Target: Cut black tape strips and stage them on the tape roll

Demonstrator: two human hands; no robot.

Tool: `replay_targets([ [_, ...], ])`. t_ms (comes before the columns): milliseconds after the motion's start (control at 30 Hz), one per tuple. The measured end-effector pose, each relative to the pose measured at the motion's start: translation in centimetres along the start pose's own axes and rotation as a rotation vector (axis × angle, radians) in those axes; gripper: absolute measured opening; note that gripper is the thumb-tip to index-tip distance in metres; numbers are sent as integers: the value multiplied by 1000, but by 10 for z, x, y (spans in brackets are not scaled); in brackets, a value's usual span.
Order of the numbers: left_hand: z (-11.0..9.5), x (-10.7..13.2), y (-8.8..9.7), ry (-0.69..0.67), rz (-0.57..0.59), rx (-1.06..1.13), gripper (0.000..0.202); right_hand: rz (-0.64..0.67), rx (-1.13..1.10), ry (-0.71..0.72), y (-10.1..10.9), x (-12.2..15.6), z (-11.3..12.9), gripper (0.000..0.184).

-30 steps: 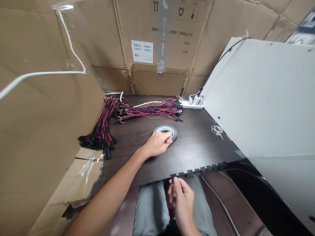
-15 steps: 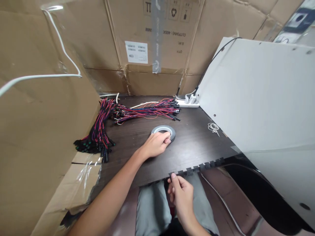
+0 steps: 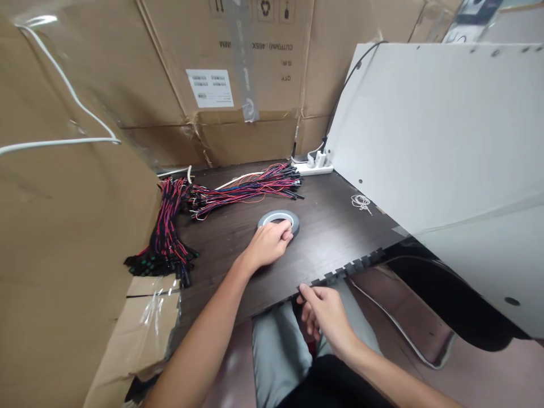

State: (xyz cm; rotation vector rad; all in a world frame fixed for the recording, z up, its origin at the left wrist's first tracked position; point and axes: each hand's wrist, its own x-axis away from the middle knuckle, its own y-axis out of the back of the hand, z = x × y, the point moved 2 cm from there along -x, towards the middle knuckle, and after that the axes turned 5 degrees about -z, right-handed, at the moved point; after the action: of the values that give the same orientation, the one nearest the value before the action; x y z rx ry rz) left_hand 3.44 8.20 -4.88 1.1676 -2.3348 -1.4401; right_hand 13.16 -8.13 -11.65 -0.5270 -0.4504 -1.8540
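Observation:
On the dark table lies a roll of grey-black tape (image 3: pixel 294 218) with a pale inner core. My left hand (image 3: pixel 271 242) is closed over the near side of this roll, its fingertips curled at the core and partly hidden. Short pieces of black tape (image 3: pixel 353 267) hang in a row along the table's front edge. At the left end of that row my right hand (image 3: pixel 325 309) pinches the edge, thumb on top, with a small dark bit of tape under the thumb. The fingers below are curled under the edge.
Bundles of red, black and blue wires (image 3: pixel 250 187) lie at the back, more wires (image 3: pixel 168 232) at the left. A white power strip (image 3: pixel 317 168) and a coil of white string (image 3: pixel 361 203) are on the right. Cardboard walls (image 3: pixel 250 136) and a white panel (image 3: pixel 442 141) enclose the table.
The view has shifted and turned slightly. My right hand stays at the front edge with its thumb down, its forearm now angled further right. My left hand remains on the tape roll.

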Motion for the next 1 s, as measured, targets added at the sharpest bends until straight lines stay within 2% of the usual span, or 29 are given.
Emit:
replay_targets([
  [133,-1,0,0,8,6,-11,19,54,-10,-32,1,0,4,49],
  [333,1,0,-1,6,11,20,22,88,-56,-174,6,11,-2,52],
  [400,2,-1,-1,6,-3,43,23,115,-60,-159,6,20,-5,55],
  [467,3,-2,-1,17,-23,95,24,149,-1,-86,7,27,-3,51],
  [533,2,-2,1,51,-52,188,24,129,87,78,11,27,10,40],
  [567,0,-2,2,72,-65,245,24,91,125,205,15,24,20,35],
  [667,-5,-1,3,107,-61,441,26,-105,199,685,25,5,63,22],
  [767,-10,0,1,106,-33,672,27,-256,305,1084,27,-20,96,28],
  [867,-10,-1,-3,126,-44,824,28,-319,442,1290,20,-41,104,33],
  [1000,-7,-1,-7,169,-66,884,32,-448,466,1457,13,-49,100,24],
])
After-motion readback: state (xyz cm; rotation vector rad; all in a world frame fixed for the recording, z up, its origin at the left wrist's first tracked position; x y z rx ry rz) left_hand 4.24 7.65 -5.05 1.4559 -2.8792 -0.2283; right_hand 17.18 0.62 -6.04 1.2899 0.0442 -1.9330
